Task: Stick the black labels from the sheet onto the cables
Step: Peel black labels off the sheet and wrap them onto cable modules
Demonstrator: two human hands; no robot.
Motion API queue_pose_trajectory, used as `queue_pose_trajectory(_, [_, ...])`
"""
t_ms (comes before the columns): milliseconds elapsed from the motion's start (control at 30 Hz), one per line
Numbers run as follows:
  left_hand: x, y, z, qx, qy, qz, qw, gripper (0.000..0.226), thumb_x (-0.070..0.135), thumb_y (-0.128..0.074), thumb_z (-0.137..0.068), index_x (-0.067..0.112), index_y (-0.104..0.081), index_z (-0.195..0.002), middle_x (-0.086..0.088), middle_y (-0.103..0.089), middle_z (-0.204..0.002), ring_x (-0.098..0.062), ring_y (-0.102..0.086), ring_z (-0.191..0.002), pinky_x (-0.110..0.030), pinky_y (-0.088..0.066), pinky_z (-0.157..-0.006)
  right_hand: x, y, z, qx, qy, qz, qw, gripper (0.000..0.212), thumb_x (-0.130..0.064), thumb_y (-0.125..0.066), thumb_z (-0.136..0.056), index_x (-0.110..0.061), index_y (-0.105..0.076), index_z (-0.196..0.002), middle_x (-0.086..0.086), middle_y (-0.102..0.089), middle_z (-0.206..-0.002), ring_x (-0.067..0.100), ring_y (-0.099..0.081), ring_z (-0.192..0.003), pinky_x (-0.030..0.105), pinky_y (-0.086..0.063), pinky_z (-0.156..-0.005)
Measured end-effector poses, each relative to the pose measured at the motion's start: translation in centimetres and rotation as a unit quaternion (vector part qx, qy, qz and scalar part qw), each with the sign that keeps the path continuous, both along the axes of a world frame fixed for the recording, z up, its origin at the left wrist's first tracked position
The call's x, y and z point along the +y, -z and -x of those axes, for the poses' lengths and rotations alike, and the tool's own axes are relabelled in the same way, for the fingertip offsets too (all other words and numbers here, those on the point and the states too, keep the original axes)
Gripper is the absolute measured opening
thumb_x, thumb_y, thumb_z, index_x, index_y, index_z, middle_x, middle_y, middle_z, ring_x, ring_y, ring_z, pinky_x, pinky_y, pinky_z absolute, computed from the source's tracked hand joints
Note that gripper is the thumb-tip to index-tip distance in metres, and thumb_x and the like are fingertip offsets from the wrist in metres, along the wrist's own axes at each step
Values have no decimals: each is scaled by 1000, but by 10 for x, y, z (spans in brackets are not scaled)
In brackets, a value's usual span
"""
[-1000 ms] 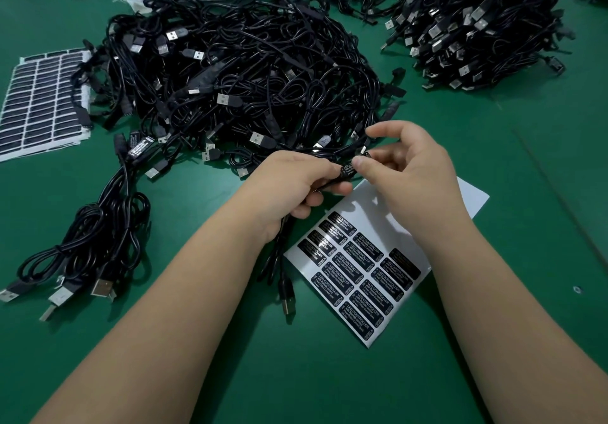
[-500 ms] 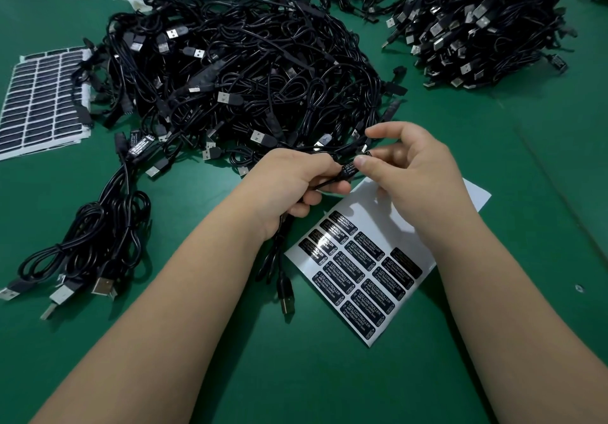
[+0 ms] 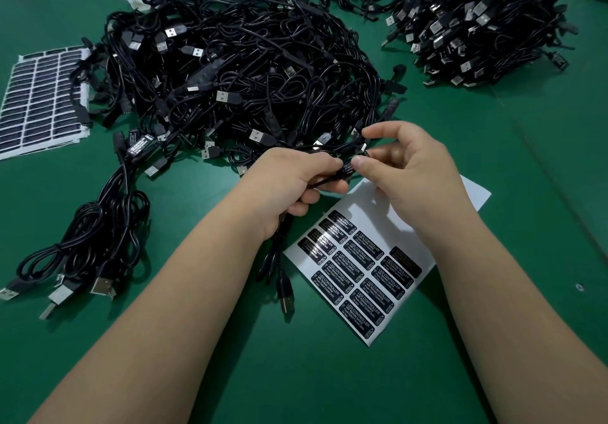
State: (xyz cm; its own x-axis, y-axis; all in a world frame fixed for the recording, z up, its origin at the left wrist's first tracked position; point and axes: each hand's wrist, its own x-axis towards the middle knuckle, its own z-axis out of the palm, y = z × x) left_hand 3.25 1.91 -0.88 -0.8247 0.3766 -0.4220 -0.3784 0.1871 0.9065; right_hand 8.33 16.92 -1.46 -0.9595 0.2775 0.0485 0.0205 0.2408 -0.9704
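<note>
Beyond the sheet (image 3: 378, 226) lies the big cable heap (image 3: 237, 71), feeding my work, I judge; the sheet sits just below my hands so labels stay within reach. My left hand (image 3: 296, 180) grips one cable (image 3: 325, 180) above its upper edge, fingers curled round it. My right hand (image 3: 411, 173) pinches a label (image 3: 348, 167) onto it, thumb pressing.

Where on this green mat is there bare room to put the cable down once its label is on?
Bare green mat lies right of the label sheet, below the far-right cable pile. Another free patch sits between the forearms, near the bottom edge. It is crowded ahead of the hands around the big cable heap, and left by the small cable bundle.
</note>
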Motion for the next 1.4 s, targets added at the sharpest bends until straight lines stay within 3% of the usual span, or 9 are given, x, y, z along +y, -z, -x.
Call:
queue_pose_trajectory(200, [0, 0, 0, 7, -8, 3, 1000, 14, 17, -63, -87, 12, -68, -75, -4, -70, -67, -5, -35, -40, -14, -22, -34, 0, 0, 0, -3, -6, -10, 1000, 25, -15, -69, -87, -35, -59, -99, -10, -60, -74, -5, -51, -54, 12, -43, -53])
queue_pose_trajectory(367, [0, 0, -1, -1, -8, -6, 1000, 14, 15, -62, -87, 11, -67, -74, -5, -69, -65, -6, -34, -40, -14, -20, -35, 2, 2, 1, -14, -32, -27, 999, 25, -16, -65, -90, -35, -57, -104, -9, -59, -75, 2, -52, -61, 22, -43, -67])
queue_pose_trajectory(600, [1, 0, 0, -7, -14, -14, 1000, 20, 12, -57, -86, 14, -62, -67, -5, -68, -64, -7, -33, -41, -16, -19, -35, 1, 3, 2, -17, -34, -23, 999, 25, -14, -63, -91, -35, -56, -103, -4, -58, -78, 7, -52, -65, 29, -46, -70])
queue_pose_trajectory(733, [1, 0, -1, -5, -18, -14, 1000, 14, 11, -54, -84, 11, -64, -74, -5, -69, -65, -7, -33, -42, -15, -21, -35, 1, 3, 1, -17, -29, -18, 999, 25, -14, -64, -91, -33, -57, -105, 0, -59, -82, 7, -52, -66, 28, -46, -69])
queue_pose_trajectory(967, [1, -1, -2, 3, -18, -8, 1000, 12, 12, -54, -84, 8, -65, -80, -5, -69, -65, -7, -34, -43, -15, -21, -36, 0, 3, 1, -12, -15, -20, 1000, 25, -16, -66, -89, -35, -57, -102, -9, -59, -77, 0, -53, -61, 25, -45, -69])
queue_pose_trajectory(1200, [4, -2, -6, 26, -30, 12, 999, 13, 20, -67, -82, 14, -71, -73, -4, -70, -66, -6, -33, -42, -15, -22, -35, -1, 2, 0, -3, -6, -29, 1000, 26, -18, -67, -88, -39, -55, -98, -11, -61, -76, -4, -52, -56, 16, -43, -61])
queue_pose_trajectory(1267, [6, 0, -8, 48, -47, 14, 998, 19, 18, -69, -81, 13, -72, -62, -5, -70, -62, -6, -30, -39, -13, -21, -35, -2, 3, -1, 2, -5, -36, 999, 26, -19, -68, -87, -38, -56, -100, -12, -61, -74, -3, -52, -56, 12, -42, -57])
queue_pose_trajectory(1400, [9, 5, -13, 99, -72, 35, 992, 23, 18, -71, -78, 15, -74, -56, -5, -54, -53, -6, -32, -37, -12, -26, -35, -5, 4, -2, 30, 11, -103, 994, 29, -18, -68, -86, -38, -54, -102, -12, -61, -74, -2, -51, -59, 12, -42, -56])
